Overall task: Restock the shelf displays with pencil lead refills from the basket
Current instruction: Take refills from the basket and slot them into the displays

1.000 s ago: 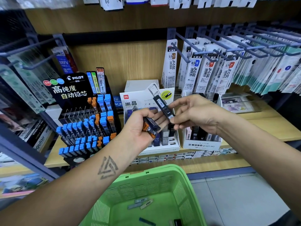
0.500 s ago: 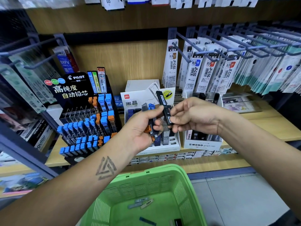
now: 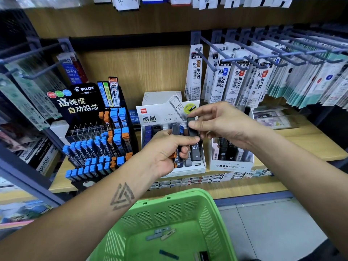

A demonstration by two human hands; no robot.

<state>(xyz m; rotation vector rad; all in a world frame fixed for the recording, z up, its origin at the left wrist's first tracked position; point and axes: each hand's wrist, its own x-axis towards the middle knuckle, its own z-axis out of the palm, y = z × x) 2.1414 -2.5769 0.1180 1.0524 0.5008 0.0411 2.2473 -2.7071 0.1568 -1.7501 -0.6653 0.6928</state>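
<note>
Pinching a black lead case (image 3: 192, 137) by its upper end, the right hand (image 3: 220, 123) has thumb and fingertips closed on the case's narrow faces and holds it nearly upright, just above the white display box (image 3: 201, 163) on the shelf (image 3: 305, 146). The left hand (image 3: 165, 149) is curled round a small bundle of cases (image 3: 176, 140), some dark, some with orange caps, and sits touching or just beside the single case; I cannot tell whether its fingers also steady that case. Such a case looks like a thin, hard plastic sleeve: very light, stiff, smooth enough to slide between dry fingertips, and probably brittle at the cap, with fragile leads inside that would not like a drop. My judgement is that the best hold is across the flat sides near the top, as now, so the lower end stays free to enter a slot and the cap is not levered open. Squeezing hard seems needless; a light, square pinch should do. The bundle in the left hand seems the likelier thing to slip, since smooth cases stacked together can fan out. More cases (image 3: 162, 232) lie on the floor of the green basket (image 3: 212, 219) below the hands, and the Pilot rack (image 3: 98, 147) stands to the left on the same shelf.
</note>
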